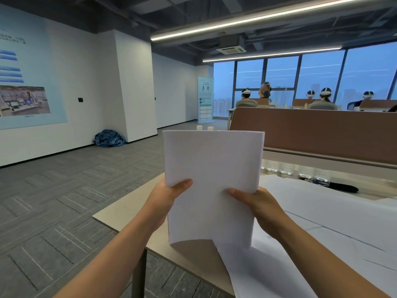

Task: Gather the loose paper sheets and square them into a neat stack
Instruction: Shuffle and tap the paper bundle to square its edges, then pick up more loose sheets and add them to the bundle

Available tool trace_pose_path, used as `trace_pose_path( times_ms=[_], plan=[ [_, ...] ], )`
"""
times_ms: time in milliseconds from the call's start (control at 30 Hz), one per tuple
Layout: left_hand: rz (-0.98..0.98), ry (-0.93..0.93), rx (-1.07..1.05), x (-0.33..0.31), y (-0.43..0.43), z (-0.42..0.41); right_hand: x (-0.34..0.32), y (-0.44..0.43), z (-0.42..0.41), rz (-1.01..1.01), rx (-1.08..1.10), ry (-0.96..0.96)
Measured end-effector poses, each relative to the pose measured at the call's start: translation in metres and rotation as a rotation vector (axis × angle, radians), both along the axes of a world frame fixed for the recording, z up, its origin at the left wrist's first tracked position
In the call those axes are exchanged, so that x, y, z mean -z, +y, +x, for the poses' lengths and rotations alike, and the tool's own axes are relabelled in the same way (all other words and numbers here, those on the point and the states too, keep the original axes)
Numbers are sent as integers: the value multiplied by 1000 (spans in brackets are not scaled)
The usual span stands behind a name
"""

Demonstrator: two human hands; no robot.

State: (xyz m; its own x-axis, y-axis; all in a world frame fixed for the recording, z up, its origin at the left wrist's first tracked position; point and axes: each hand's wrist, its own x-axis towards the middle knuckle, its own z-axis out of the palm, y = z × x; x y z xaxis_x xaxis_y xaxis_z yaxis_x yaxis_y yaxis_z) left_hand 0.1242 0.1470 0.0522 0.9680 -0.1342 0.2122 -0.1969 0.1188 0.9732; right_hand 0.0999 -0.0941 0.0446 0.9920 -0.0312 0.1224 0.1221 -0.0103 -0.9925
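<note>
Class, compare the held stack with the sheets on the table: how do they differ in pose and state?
1. The stack stands upright; the sheets lie flat on the table.
2. The left hand and right hand grip the stack; no hand holds the sheets.
3. The stack's edges roughly line up; the sheets overlap askew.
Both are plain white paper.

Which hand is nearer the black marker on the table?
Right. The right hand grips the paper stack at its right edge, left of the black marker; the left hand grips the opposite edge.
</note>
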Motion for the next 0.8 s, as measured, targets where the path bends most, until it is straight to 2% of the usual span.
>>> trace_pose_path(
  times_ms=[167, 300, 400, 500, 633, 800],
  plan=[
    [-74, 42, -51, 0, -4, 6, 0, 1, 4, 21, 71, 4],
    [25, 106, -4, 16, -5, 2, 17, -5, 5, 51, 1, 73],
    [165, 135, 8, 36, -6, -1, 36, -5, 6, -22, 6, 147],
    [269, 115, -45, 37, -7, 0, 35, -3, 8, -188, 103, 138],
    [293, 81, -79, 24, -21, -1, 21, -9, 3, -198, 180, 86],
    [301, 120, -4, 14, -49, -3, 17, -39, -12, -326, 328, 116]
  ],
)
